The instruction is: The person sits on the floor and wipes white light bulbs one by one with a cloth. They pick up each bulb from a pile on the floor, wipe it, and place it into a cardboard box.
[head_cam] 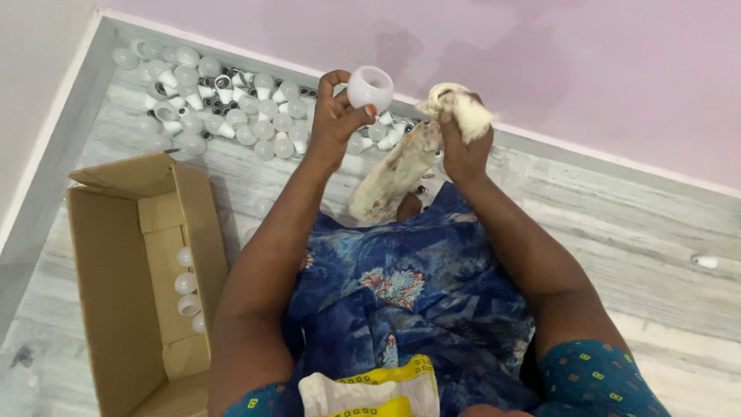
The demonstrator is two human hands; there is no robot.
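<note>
While the person is seated on the grey floor (617,224), a white bulb shell (370,86) is held up in the left hand (333,116), its open end turned toward the camera and the fingers (330,83) closed round its side. A cream cloth (455,108) is bunched in the right hand (461,147), fingers clenched on it, with the loose end hanging down to the left. Shell and cloth are just beside each other, not touching. A heap of white bulbs (224,100) is spread on the floor at the far left. An open cardboard box (116,309) lies at the near left, with four bulbs (187,289) inside it. One small white part (705,262) lies apart at the right.
</note>
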